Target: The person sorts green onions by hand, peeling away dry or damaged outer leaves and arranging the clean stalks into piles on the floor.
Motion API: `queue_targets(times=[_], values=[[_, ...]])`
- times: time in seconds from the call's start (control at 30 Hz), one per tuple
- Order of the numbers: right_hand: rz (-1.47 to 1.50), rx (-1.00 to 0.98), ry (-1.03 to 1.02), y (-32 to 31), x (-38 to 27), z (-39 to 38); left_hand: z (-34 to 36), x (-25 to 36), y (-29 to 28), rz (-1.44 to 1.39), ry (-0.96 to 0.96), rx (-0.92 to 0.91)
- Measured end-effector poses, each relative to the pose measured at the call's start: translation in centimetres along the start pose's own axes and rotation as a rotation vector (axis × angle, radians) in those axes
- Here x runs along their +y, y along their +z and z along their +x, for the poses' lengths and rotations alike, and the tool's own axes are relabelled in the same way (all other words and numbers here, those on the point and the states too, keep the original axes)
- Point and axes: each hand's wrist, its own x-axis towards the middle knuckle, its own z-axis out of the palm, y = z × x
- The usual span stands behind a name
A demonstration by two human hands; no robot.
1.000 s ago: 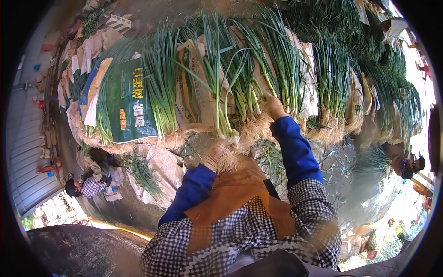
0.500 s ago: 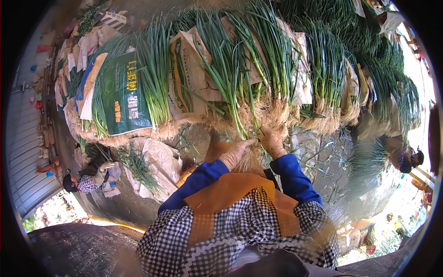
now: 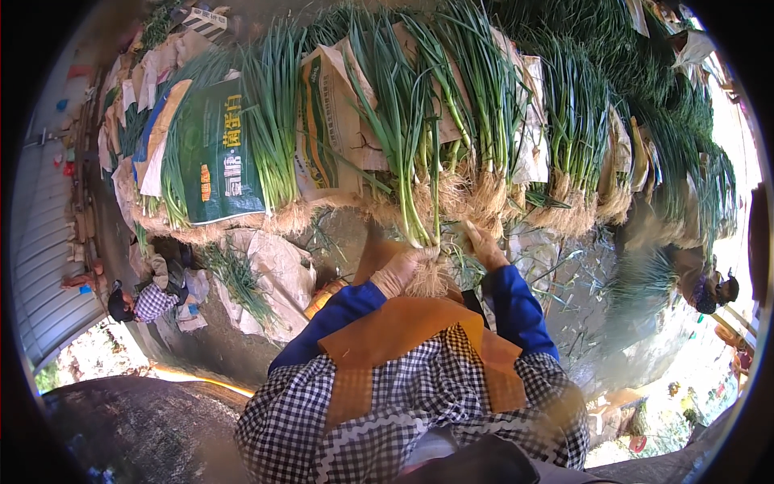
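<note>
My left hand (image 3: 397,271) is closed round the lower stalks of a few green onions (image 3: 409,211), just above their pale, stringy roots (image 3: 427,280). Their long green leaves lean away from me toward the pile. To the right of the roots, my right hand (image 3: 486,248) is apart from the stalks, its fingers stretched out with nothing visible in them. Beyond both hands lies a long row of green onions (image 3: 488,121), roots toward me. A beige sack (image 3: 332,113) and a green printed sack (image 3: 211,157) lie among them.
Pale sacking (image 3: 278,278) with loose green onions (image 3: 234,282) spreads on the ground at left. One person (image 3: 153,302) crouches at far left, another (image 3: 713,292) at far right. Scraps of leaf litter the ground (image 3: 576,274). An orange cloth (image 3: 403,331) covers my lap.
My right hand has come away from the green onions, moving slightly right, and its fingers have straightened. My left hand keeps its hold and has shifted slightly left; the held stalks stand closer together.
</note>
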Motion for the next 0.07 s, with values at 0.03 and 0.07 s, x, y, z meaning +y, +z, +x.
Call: queue_targets(times=[0.03, 0.07], values=[[0.545, -0.255, 0.039, 2.05, -3.82, 1.05, -0.24, -0.13, 0.26, -0.138, -0.001, -0.044], [0.547, -0.267, 0.034, 2.39, -4.05, 1.31, -0.70, -0.34, 0.22, -0.277, 0.003, -0.084]])
